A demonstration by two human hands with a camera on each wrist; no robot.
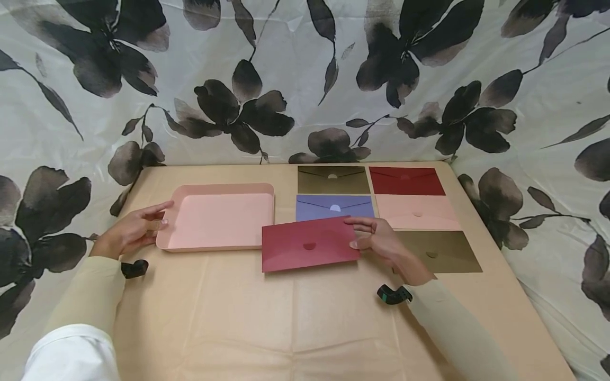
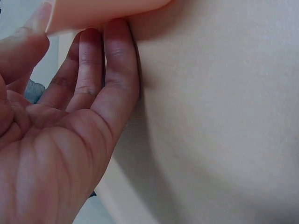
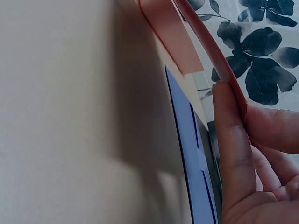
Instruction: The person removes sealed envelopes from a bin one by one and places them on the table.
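Note:
A pink rectangular tray (image 1: 224, 219) lies at the table's left side. My left hand (image 1: 135, 230) grips its left edge, thumb at the rim; the left wrist view shows the fingertips reaching under the tray (image 2: 103, 14). Between thumb and fingers, my right hand (image 1: 383, 243) pinches the right end of a deep-pink envelope (image 1: 295, 246). That envelope is raised off the table, its left end near the tray's lower right corner, and it covers part of a blue envelope (image 1: 329, 206). In the right wrist view the held envelope (image 3: 210, 42) appears edge-on, above the blue one (image 3: 187, 140).
Other envelopes lie in rows at the right: olive (image 1: 333, 182), red (image 1: 407, 181), light pink (image 1: 419, 211), and another olive one (image 1: 443, 254) partly behind my right hand. They rest on a beige-covered table (image 1: 248, 328). Floral fabric (image 1: 305, 69) hangs behind it.

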